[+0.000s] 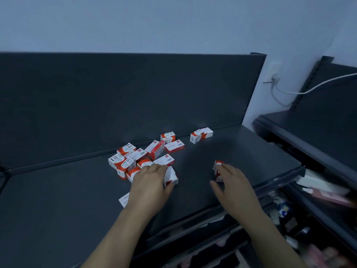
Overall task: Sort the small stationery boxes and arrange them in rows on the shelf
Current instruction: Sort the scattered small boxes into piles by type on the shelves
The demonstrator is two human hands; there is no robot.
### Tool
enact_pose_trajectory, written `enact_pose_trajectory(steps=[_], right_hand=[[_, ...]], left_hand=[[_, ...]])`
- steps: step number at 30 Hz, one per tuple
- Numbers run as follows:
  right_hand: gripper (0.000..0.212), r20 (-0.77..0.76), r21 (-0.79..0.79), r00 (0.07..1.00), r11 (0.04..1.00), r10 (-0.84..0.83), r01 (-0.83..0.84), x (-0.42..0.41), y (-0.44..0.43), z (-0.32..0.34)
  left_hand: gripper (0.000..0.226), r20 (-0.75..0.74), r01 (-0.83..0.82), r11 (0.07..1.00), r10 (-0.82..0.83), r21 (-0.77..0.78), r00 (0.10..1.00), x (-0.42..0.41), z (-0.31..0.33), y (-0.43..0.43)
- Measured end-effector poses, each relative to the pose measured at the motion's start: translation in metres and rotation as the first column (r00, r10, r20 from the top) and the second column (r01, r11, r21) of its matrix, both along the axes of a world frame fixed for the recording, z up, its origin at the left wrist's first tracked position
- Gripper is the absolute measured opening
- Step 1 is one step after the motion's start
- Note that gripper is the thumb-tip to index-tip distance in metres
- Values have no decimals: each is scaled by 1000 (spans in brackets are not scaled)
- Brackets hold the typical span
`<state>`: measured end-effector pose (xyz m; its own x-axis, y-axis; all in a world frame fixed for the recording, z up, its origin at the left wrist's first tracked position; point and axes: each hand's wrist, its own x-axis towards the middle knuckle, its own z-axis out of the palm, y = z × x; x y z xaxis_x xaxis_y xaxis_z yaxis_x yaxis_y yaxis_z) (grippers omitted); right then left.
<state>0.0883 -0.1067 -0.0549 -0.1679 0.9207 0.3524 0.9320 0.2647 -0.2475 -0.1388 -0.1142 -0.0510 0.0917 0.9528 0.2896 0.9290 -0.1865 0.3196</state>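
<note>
Several small red-and-white stationery boxes lie in a loose heap [141, 159] in the middle of the dark shelf [58, 200]. One box pair [201, 134] stands apart at the back right, against the shelf's back panel. My left hand [149, 182] rests on the near edge of the heap, its fingers on a white-sided box [171, 176]. Another box [123, 200] peeks out from under my left wrist. My right hand [231, 184] is to the right of the heap, fingers closed on a single box [218, 169] held upright.
A tall dark back panel [135, 97] rises behind the shelf. A second shelf unit [309, 132] stands to the right. A white cable [309, 89] runs from a wall socket. Lower shelves [289, 219] at bottom right hold mixed goods.
</note>
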Motion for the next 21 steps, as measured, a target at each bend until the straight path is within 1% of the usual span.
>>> enact_pose_trajectory(steps=[3,5,7,10,11,14,15,17,21], right_hand=[[39,-70,-22,997,1000,-20,18,11,11,-3],[45,-92,-42,995,998,-41,37,13,16,-3],[49,-105,-94,992,994,-70,61,13,21,-4],[54,-108,-235,987,968,-118,90,11,26,-5],[54,-121,-276,985,957,-122,84,10,25,-7],[49,-153,-291,977,952,-146,96,9,45,-8],[48,-157,-286,977,954,-145,95,10,47,-8],[48,-178,-290,973,953,-145,89,12,54,-11],[44,-262,-257,960,966,-97,27,9,68,-12]], left_hand=[[51,-79,19,996,-26,-89,997,6,-6,21],[50,-89,47,993,-57,-108,994,8,-11,32],[52,-63,70,990,-78,-122,995,10,-14,40],[58,-20,101,985,-105,-140,994,13,-17,47],[58,-4,108,980,-111,-167,994,14,-17,45],[62,24,154,958,-152,-241,988,15,-14,68],[62,39,167,949,-163,-269,986,17,-14,68],[59,84,190,944,-173,-271,981,20,-16,70],[38,284,190,953,-120,-235,951,20,-10,77]])
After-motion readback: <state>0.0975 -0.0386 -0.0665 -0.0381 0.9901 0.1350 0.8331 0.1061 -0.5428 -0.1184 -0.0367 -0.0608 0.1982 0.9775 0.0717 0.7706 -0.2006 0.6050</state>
